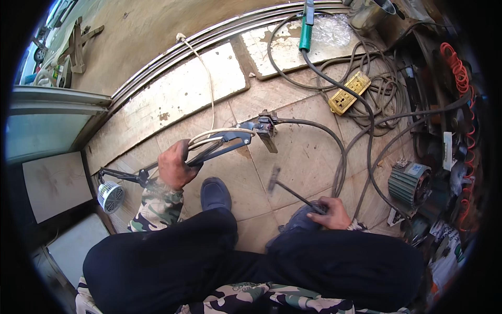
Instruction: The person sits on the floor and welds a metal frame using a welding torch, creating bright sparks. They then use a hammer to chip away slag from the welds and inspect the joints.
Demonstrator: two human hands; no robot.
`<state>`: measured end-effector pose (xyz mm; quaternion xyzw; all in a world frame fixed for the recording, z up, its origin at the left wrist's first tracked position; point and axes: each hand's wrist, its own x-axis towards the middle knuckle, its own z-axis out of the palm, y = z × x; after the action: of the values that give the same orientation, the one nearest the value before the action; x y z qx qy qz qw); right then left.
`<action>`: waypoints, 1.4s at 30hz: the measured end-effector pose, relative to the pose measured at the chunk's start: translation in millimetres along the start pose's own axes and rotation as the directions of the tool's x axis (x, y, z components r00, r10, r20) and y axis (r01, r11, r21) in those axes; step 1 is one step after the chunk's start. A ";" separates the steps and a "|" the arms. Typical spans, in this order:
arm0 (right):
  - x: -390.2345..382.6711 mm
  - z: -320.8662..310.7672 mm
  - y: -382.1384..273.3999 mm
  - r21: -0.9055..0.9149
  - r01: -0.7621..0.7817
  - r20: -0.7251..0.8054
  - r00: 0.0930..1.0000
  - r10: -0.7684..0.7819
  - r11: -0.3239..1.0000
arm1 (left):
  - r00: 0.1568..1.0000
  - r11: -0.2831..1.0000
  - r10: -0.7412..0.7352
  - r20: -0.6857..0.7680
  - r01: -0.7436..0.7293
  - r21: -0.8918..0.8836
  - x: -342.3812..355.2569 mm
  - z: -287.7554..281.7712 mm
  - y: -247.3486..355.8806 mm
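My left hand (pixel 174 164) is closed around the black jointed arm of a lamp (pixel 226 149), with a pale cord bunched along it. The lamp's white, slotted head (pixel 111 197) hangs at the left end. At the arm's right end is a rusty metal clamp piece (pixel 268 137), where a thick black cable (pixel 314 126) meets it. Low on the right, my right hand (pixel 332 213) grips a small hammer (pixel 294 192) by its thin handle. The hammer's head is slightly blurred and points up and left, above the tiled floor, near my right shoe.
A yellow power strip (pixel 349 93) lies on coiled cables at the upper right. A green electrode holder (pixel 305 35) rests on a worn white board. A green finned motor (pixel 409 183) and a red coiled hose (pixel 456 68) are at the right. A glass door (pixel 52 123) stands left.
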<state>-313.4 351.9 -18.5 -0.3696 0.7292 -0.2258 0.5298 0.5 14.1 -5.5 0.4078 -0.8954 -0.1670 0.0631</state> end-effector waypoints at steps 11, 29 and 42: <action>28.0 -23.7 -54.6 -0.119 0.314 -0.451 0.828 -0.333 0.942 | 0.992 0.997 0.080 -0.096 -0.080 0.009 0.8 5.3 -3.2; 46.5 -4.3 -66.1 -0.219 0.276 -0.387 0.856 -0.343 0.936 | 0.992 0.995 0.101 -0.070 -0.099 0.033 -4.1 2.2 -2.6; 51.5 -3.9 -63.5 -0.129 0.228 -0.343 0.903 -0.259 0.965 | 0.989 0.992 0.121 -0.085 -0.119 0.032 -3.9 1.2 -2.8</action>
<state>-306.6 271.9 -2.6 -0.4332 0.7701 -0.3222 0.3399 4.7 15.6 -7.5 0.3610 -0.9169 -0.1332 0.1062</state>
